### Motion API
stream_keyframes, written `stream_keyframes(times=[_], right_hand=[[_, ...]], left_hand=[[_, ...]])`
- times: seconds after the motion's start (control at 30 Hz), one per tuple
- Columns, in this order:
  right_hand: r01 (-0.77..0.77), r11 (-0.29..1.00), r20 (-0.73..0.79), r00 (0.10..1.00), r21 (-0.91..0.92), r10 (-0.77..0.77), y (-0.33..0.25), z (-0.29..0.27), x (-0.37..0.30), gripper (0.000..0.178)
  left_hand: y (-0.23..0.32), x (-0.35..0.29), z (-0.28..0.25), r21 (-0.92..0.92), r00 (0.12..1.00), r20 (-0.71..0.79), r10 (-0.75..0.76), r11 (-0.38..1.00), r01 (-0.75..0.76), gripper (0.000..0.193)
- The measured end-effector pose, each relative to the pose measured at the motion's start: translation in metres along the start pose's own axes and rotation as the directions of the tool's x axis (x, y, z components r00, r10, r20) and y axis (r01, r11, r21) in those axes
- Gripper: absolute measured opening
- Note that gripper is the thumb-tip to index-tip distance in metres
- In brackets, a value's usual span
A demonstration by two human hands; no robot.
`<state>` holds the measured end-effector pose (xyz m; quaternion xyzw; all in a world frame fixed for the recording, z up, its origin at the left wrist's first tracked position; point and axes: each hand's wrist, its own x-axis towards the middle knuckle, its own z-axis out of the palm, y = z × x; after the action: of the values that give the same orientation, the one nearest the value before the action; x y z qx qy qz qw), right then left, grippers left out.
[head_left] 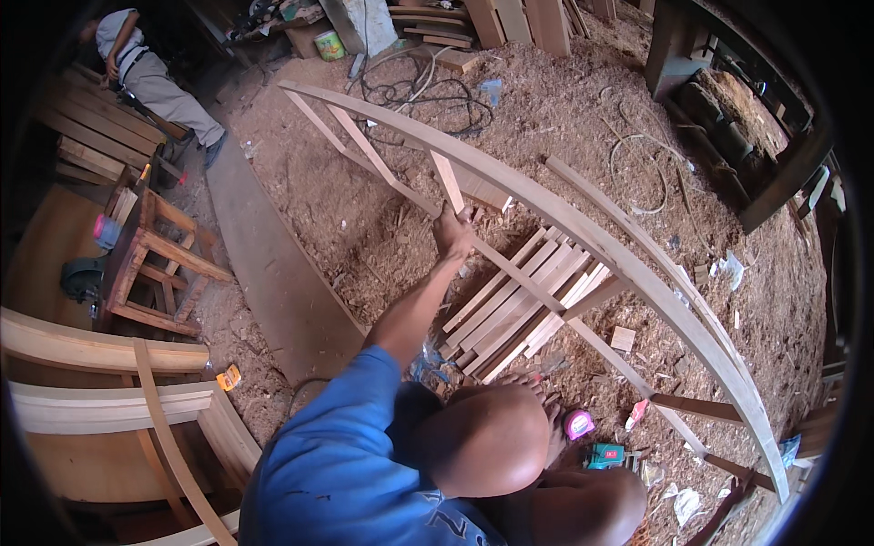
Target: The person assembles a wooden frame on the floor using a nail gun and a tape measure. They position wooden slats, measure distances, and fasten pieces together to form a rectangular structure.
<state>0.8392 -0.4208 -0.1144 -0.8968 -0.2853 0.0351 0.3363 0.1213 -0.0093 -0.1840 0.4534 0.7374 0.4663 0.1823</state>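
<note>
A long wooden frame [583,221] spans the view from upper left to lower right, with two narrow rails joined by short crosspieces. My left hand [453,231] is closed around the thinner rail where a crosspiece [446,180] meets it. At the lower right, in shadow, my right hand [748,478] closes on the crosspiece near the frame's end; its fingers show poorly. Beneath the frame lies a stack of wooden strips [523,296]. By my bare foot [544,396] are a pink tape measure [578,423] and a green-and-black boxy item [604,456].
Wood shavings [364,246] cover the ground. A loose curved strip [628,223] lies beyond the frame. To the left are a wooden stool [164,264], a wide board [264,264] and moulded frames [109,400]. Cables [437,105] coil at the back; another person [155,77] stands far left.
</note>
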Motion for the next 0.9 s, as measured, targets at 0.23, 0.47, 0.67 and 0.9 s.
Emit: stream_keyframes(times=[0.23,0.47,0.67,0.9], right_hand=[[0.085,0.989,-0.037,0.996,0.118,-0.082,-0.055,0.014,-0.025,0.032],[0.230,0.967,0.117,0.969,-0.106,-0.218,-0.187,0.057,-0.078,0.026],[0.296,0.954,0.230,0.932,-0.036,-0.280,-0.235,0.083,-0.107,0.020],[0.283,0.939,0.381,0.904,-0.196,-0.193,-0.237,0.080,-0.105,0.016]], left_hand=[[-0.089,0.152,-0.045,0.051,0.998,0.013,0.064,0.997,-0.064,0.025],[-0.157,0.290,-0.129,-0.160,0.988,0.053,-0.147,0.975,0.154,0.035],[-0.176,0.327,-0.157,-0.116,0.992,-0.018,-0.125,0.986,0.122,0.041],[-0.220,0.341,-0.130,-0.124,0.993,0.041,-0.109,0.986,0.114,0.046]])
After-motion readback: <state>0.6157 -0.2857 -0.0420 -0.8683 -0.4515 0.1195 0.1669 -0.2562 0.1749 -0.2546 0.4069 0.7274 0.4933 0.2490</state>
